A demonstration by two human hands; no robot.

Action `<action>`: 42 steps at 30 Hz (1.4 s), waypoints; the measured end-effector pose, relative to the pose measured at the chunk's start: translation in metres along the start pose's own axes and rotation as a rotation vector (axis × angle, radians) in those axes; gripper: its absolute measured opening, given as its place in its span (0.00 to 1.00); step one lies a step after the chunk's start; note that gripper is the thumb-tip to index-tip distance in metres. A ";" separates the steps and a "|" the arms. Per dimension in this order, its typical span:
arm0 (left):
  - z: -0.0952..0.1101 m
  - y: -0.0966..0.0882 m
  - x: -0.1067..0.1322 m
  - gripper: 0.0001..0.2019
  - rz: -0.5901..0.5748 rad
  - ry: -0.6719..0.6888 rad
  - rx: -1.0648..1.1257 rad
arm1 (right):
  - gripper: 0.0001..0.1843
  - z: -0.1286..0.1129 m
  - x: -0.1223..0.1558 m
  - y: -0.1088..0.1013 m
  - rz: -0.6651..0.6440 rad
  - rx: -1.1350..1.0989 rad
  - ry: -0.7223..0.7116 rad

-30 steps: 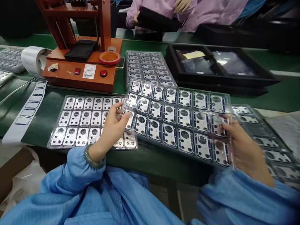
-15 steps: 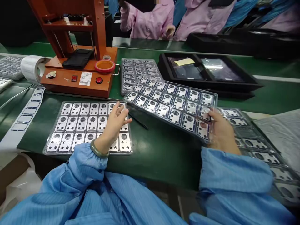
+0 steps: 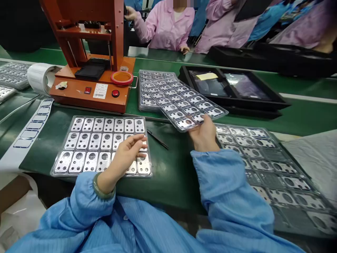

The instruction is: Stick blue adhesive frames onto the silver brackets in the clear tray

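Note:
My right hand (image 3: 204, 135) grips the near end of a clear plastic tray (image 3: 184, 98) filled with rows of small silvery plates. The tray's far end overlaps a stack of similar trays (image 3: 149, 104) behind it. With fingers apart and nothing in them, my left hand (image 3: 126, 156) hovers over another filled tray (image 3: 91, 140) lying in front of me. A pair of dark tweezers (image 3: 158, 139) rests on the green table between my hands. Under my right forearm lies a partly filled tray (image 3: 260, 154) with some vacant pockets.
An orange press (image 3: 86, 93) with a red button and a tape roll (image 3: 121, 78) stands at back left. Beside it a label roll (image 3: 40, 79) trails its strip (image 3: 33, 128). Black boxes (image 3: 234, 100) sit at back right. A person in pink (image 3: 165, 28) is across the table.
My right hand has moved left and away from me, turning the tray so its far end covers the stack. My left hand has dropped slightly nearer me, still open.

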State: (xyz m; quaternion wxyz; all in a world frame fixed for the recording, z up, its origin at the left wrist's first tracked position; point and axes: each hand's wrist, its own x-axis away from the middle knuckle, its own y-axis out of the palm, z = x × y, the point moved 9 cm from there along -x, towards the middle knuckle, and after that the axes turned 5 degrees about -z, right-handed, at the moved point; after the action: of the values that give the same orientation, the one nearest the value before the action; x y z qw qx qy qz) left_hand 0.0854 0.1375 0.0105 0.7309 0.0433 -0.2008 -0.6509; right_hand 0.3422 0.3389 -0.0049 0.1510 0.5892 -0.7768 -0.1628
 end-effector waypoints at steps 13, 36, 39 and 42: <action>0.013 -0.066 0.054 0.15 0.193 0.107 -0.033 | 0.18 0.020 0.049 0.076 -0.420 0.651 0.261; 0.004 -0.132 0.084 0.15 0.411 0.218 -0.015 | 0.20 0.041 0.042 0.168 -0.616 1.509 -0.887; 0.001 -0.134 0.082 0.15 0.399 0.206 -0.022 | 0.18 0.039 0.043 0.165 -0.600 1.449 -0.881; 0.000 -0.134 0.082 0.15 0.389 0.203 -0.029 | 0.16 0.035 0.041 0.165 -0.580 1.351 -0.852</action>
State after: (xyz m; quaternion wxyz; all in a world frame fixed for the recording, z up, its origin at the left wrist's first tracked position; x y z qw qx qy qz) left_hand -0.0338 0.0384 -0.0137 0.8598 0.0585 -0.1213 -0.4925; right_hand 0.1740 0.3438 0.0361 -0.5866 0.6168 -0.5160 0.0958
